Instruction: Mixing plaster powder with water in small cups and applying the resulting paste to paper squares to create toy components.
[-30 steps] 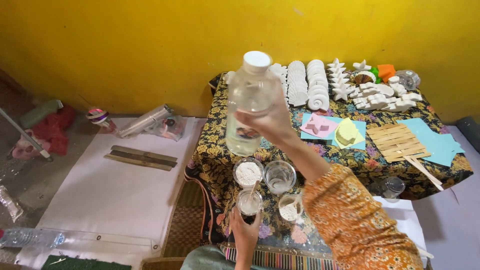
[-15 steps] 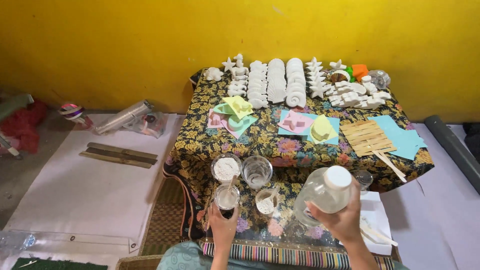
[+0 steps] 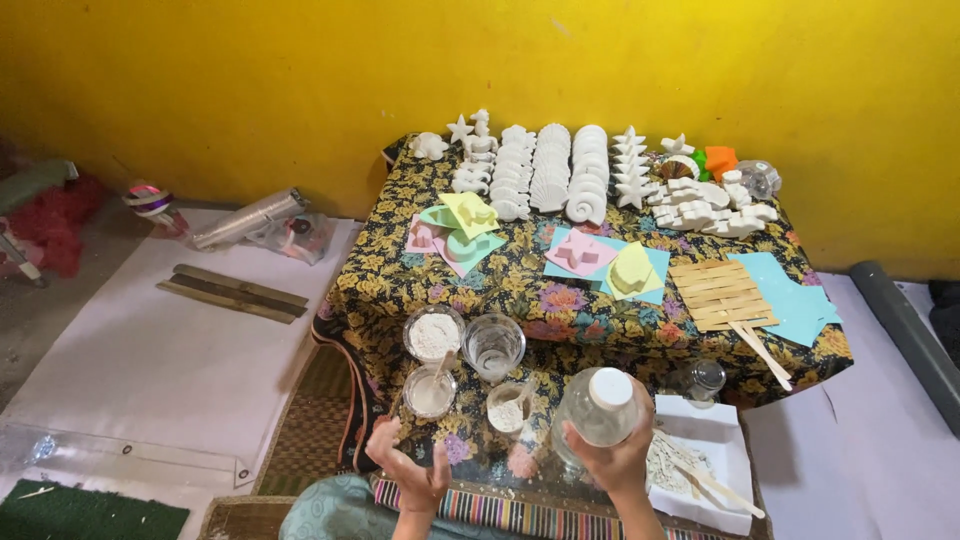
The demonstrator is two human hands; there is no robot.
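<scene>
My right hand [image 3: 612,455] wraps its fingers [image 3: 578,440] around the clear bottle [image 3: 596,412], upright over the counter's [image 3: 560,290] near edge. My left hand [image 3: 412,470] hovers empty, fingers spread, below the cup of white mix [image 3: 431,392].

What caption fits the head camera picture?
Right hand grips a white-capped clear bottle beside cups of white powder on a floral table.

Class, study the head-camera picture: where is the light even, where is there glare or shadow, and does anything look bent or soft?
Head view: light is soft and even, the yellow wall brighter at top centre; the bottle in the right hand and the plastic sheet show faint glare; shadow falls under the table edge; the wide lens bends the edges; the left hand looks slightly soft.
</scene>
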